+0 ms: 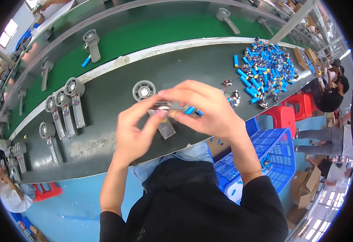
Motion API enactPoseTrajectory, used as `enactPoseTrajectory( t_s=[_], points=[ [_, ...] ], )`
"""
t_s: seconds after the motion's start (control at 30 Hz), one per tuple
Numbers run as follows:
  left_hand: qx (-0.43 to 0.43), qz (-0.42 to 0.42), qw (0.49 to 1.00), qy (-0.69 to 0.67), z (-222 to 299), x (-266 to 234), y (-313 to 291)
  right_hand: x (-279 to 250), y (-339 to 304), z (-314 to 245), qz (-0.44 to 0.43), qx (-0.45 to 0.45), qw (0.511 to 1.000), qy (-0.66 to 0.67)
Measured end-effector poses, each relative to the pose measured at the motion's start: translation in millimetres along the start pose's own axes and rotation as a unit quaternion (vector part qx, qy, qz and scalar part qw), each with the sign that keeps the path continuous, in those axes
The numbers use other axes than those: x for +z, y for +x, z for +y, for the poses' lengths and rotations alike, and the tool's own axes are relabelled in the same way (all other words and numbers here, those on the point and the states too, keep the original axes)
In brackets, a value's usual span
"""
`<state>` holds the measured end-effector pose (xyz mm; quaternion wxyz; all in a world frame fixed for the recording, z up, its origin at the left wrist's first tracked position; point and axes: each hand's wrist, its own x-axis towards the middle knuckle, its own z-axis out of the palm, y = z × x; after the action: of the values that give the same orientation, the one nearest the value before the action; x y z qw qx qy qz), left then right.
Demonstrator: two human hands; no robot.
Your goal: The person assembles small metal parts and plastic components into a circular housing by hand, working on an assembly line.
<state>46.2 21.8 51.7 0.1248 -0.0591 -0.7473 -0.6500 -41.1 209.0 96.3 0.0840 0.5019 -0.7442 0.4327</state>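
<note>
My left hand (134, 129) and my right hand (208, 107) meet over the bench. Between their fingertips is a small dark-and-silver part (162, 106), blurred, its exact kind unclear. Both hands are closed in a pinch around it. Below them lies a grey handheld fan housing (144, 90); its round head points away from me and its handle (167, 129) toward me, the middle hidden by my fingers. Blue cylindrical battery cells (190, 110) show just beneath my right hand, partly covered; whether they are wired to the held part I cannot tell.
Several grey fan housings (75, 86) with parts inside lie at left. A heap of blue cells with wired boards (265, 68) covers the right bench. Beyond a pale rail, a green conveyor (156, 36) carries housings. A blue crate (285, 161) and red stools (281, 119) stand right.
</note>
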Motion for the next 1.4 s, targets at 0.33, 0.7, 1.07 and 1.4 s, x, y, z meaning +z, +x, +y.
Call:
enactPoseTrajectory(
  t_s=[0.33, 0.7, 1.07, 1.4],
  points=[
    [0.026, 0.03, 0.972, 0.232, -17, -12, -19, 51, -46, 34, -0.022, 0.274, 0.955, 0.109],
    [-0.039, 0.157, 0.973, 0.167, -36, 9, -8, 83, -38, 29, 0.058, 0.235, 0.961, 0.13],
    [-0.232, 0.234, 0.924, -0.192, -42, 1, -14, 107, -28, 41, 0.1, 0.019, 0.99, -0.093],
    [-0.166, 0.149, 0.961, -0.166, -44, -10, -35, 114, -27, 44, 0.116, 0.039, 0.988, -0.092]
  ],
)
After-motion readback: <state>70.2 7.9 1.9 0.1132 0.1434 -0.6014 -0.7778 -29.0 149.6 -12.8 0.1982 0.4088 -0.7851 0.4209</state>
